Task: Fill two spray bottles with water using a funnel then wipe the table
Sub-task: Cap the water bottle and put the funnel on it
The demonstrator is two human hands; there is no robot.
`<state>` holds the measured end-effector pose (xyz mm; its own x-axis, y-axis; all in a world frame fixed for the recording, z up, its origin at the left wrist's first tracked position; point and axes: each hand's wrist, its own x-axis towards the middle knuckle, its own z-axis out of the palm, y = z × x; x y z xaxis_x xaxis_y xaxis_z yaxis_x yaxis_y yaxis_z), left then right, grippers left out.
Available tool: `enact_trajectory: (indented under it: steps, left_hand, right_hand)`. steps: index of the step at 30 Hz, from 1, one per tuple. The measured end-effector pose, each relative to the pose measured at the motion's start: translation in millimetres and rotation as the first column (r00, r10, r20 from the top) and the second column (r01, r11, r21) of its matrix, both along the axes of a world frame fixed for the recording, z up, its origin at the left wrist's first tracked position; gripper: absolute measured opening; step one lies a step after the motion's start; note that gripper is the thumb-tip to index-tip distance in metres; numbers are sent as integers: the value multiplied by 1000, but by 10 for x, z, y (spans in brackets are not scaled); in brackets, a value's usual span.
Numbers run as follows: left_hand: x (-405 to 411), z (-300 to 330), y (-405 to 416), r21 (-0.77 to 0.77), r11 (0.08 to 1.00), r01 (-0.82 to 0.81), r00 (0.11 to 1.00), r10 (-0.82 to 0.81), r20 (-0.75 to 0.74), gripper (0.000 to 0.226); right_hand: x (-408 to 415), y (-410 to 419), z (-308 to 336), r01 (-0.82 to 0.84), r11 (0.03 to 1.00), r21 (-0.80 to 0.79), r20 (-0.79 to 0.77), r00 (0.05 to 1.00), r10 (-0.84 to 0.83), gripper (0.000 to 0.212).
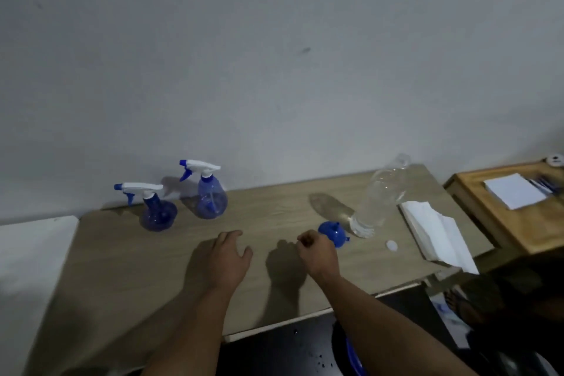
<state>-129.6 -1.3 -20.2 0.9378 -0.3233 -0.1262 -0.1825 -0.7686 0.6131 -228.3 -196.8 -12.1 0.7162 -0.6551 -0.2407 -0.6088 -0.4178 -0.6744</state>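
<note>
Two blue spray bottles with white trigger heads stand at the back left of the wooden table point(128, 253): one nearer the left point(155, 210), the other point(210, 192) behind it to the right. A blue funnel point(333, 232) lies upside down just right of my right hand point(317, 250), whose fingers are curled and hold nothing. My left hand point(229, 256) hovers over the table with relaxed fingers, in front of the spray bottles. A clear plastic water bottle point(378, 195) stands uncapped right of the funnel, its white cap point(392, 245) lying on the table. White paper towels point(433, 232) lie at the right edge.
A grey wall rises directly behind the table. A lower wooden stand point(476, 207) at the right carries a white notepad point(515, 195) and pens. A white surface point(33, 247) adjoins the table's left side. Dark floor and a foot in a sandal point(460, 305) show below the front edge.
</note>
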Motion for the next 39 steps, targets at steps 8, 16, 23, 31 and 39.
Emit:
enact_trajectory:
  steps: [8,16,23,31,39]
  left_hand:
    - [-597,363,-1472,-83,974,211,977,-209,32,57]
    - [-853,573,-2685,-274,938,212,968,-240,-72,107]
    - [-874,562,-3268,-464,883,70,972,-166,-169,97]
    - [-891,659,-3363,-441,898,5,985,-81,-154,98]
    - [-962,758,-3360,-408,913,-2,985,-67,-156,94]
  right_hand:
    - [-962,-1281,129,202,978,-45,-47,978,-204,6]
    - [-1230,-2333,-33,85,996,-39,-268,959,-92,48]
    - [-1142,-2654,-320,-192,974,-119,-407,904,128,41]
    - [-1235,-2861,-390,-158,986,-61,-292,947,134,26]
    - [-728,-3387,722,134,956,260,285,935,-209,19]
